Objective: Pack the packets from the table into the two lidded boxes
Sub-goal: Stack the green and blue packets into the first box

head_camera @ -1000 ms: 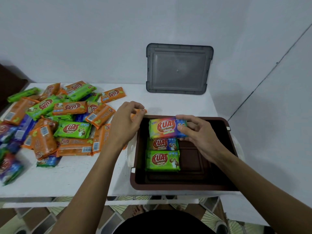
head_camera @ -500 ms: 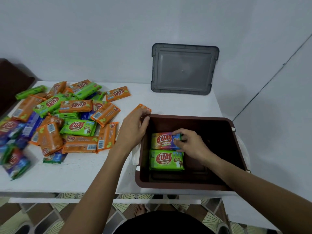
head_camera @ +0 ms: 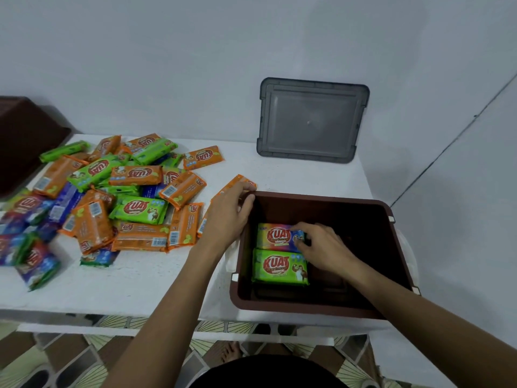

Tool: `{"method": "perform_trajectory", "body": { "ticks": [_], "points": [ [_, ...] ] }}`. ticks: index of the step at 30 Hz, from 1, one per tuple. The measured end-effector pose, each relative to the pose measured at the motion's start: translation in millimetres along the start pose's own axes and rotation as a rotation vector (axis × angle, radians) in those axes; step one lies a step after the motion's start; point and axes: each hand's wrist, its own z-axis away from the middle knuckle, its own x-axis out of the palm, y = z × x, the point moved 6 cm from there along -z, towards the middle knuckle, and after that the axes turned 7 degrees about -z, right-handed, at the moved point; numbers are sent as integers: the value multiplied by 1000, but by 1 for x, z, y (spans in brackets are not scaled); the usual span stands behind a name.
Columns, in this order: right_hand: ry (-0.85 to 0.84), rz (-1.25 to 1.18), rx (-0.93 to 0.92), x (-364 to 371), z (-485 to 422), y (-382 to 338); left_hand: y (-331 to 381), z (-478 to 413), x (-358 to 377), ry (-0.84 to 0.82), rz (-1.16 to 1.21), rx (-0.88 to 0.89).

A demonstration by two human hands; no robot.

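Left on the desk (head_camera: 140, 281), a loose heap of packets (head_camera: 117, 197). At the far-left corner of the brown box (head_camera: 307, 309), left hand (head_camera: 226, 219), fingers curled round an orange packet (head_camera: 235, 182). Inside the box, right hand (head_camera: 321, 247), fingers pinching the right end of a rainbow packet (head_camera: 275, 236) lying flat, just beyond a green packet (head_camera: 279, 266). Against the far wall, a grey lid (head_camera: 310, 121).

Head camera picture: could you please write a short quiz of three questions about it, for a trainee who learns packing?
1. True or false: the grey lid is closed on the brown box.
2. How many packets show inside this box?
3. The fingers of the right hand pinch: A the grey lid, B the box rim, C the multicoloured packet.
Key: 1 false, the lid leans against the wall; 2 two; 3 C.
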Motion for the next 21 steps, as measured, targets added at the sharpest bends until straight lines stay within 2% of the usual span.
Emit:
{"method": "perform_trajectory", "body": {
  "ticks": [7,15,21],
  "points": [
    [-81,-29,-93,-34,-2,-27,-12,15,-8,-184,142,4],
    [28,-239,-365,-70,-13,-112,-66,29,-47,-57,119,-130],
    [-25,-280,-380,-44,-64,-163,-112,33,-85,79,-73,-226]
  ]
}}
